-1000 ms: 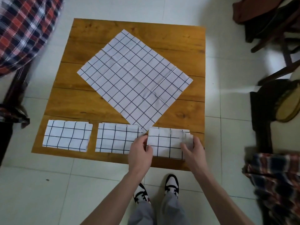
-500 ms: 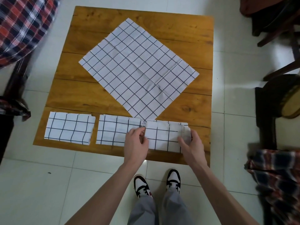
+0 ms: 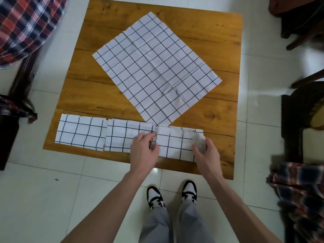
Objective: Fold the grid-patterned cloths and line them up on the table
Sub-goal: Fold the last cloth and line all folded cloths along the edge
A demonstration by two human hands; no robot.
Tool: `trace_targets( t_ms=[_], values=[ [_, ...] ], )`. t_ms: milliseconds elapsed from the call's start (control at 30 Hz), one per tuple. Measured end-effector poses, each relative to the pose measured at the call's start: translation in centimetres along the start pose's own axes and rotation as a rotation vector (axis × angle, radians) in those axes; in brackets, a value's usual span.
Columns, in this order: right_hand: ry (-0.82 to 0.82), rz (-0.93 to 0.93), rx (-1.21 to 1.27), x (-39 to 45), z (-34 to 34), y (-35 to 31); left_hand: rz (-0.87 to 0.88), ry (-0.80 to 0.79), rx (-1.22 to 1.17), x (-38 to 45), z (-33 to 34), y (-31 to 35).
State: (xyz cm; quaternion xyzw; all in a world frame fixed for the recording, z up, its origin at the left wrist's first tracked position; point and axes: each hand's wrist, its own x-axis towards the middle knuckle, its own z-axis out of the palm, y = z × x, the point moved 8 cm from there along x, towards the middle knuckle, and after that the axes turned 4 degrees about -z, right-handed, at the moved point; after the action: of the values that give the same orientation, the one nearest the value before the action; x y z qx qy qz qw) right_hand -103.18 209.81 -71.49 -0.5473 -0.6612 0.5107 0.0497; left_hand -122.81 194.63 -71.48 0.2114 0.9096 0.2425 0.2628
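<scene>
White, black-gridded folded cloth (image 3: 177, 144) — we pinch it at both ends, left hand (image 3: 143, 148) and right hand (image 3: 206, 153), aligning it; next — the unfolded grid-patterned cloth (image 3: 156, 67).

Both hands gripped third folded cloth (image 3: 177, 146) at near edge of wooden surface (image 3: 84, 90): left hand (image 3: 143, 148), right hand (image 3: 206, 153). Two folded cloths (image 3: 80, 133) lined up left, unfolded grid cloth (image 3: 156, 67) lay diagonal behind.

**Tiled room, plaid at the edges**

Glossy white floor tiles (image 3: 43, 199) reflect soft light. The wooden plank worktop (image 3: 84, 88) stands centrally. Red plaid fabric (image 3: 26, 23) lies upper left; dark wooden chairs (image 3: 298, 32) stand right, more plaid cloth (image 3: 301, 193) below them.
</scene>
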Motion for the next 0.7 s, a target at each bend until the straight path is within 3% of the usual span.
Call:
trace_targets(
  t_ms=[400, 700],
  values=[
    [0.062, -0.06, -0.111, -0.3, -2.7, -0.8, 0.035, 0.005, 0.134, -2.0, -0.1, 1.7],
    [0.109, -0.265, -0.244, -6.4, -7.3, -8.1, 0.247, 0.091, 0.09, -6.5, -7.4, 8.5]
  ],
)
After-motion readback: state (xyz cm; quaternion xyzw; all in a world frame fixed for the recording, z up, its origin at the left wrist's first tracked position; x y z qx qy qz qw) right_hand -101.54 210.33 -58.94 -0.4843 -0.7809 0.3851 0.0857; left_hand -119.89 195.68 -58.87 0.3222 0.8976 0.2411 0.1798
